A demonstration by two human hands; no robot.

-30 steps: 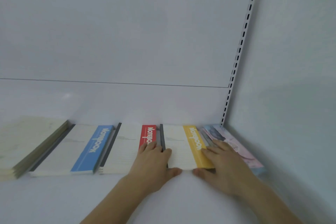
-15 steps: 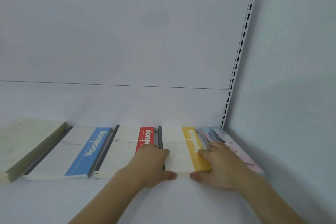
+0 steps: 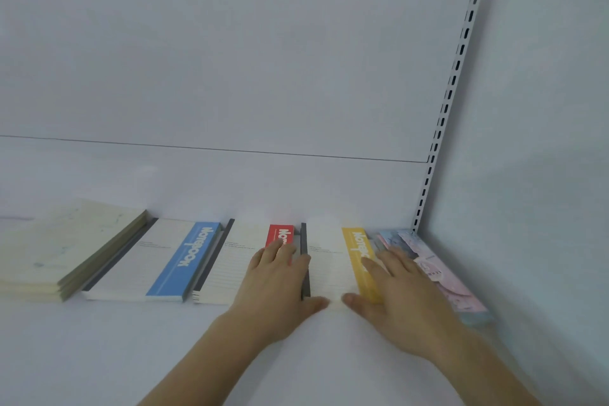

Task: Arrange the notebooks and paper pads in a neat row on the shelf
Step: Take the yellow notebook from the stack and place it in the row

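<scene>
Head view, white shelf (image 3: pixel 99 356) with white back panel (image 3: pixel 230 59) and a slotted upright (image 3: pixel 451 92) in the right corner. Five items lie flat in a row along the back of the shelf, long edges side by side. From left: a pale cream paper pad stack (image 3: pixel 59 247), slightly fanned; a blue-banded notebook (image 3: pixel 158 260); a red-banded notebook (image 3: pixel 237 260); a yellow-banded notebook (image 3: pixel 333 260); a pastel pink-and-blue pad (image 3: pixel 438 270) against the right side wall. Front edges are roughly level, with the pastel pad reaching nearer the camera than the rest. The left hand (image 3: pixel 276 280) rests palm down with fingers extended over the right part of the red-banded notebook, covering most of its red band, thumb stretched along the front edge of the yellow-banded notebook. The right hand (image 3: pixel 395 287) lies flat, fingers spread, over the yellow band and the near edge of the pastel pad, thumb pointing left at the same front edge. The two thumb tips are close but apart. Neither hand is pinching anything; both press flat from above. Both forearms are bare.
</scene>
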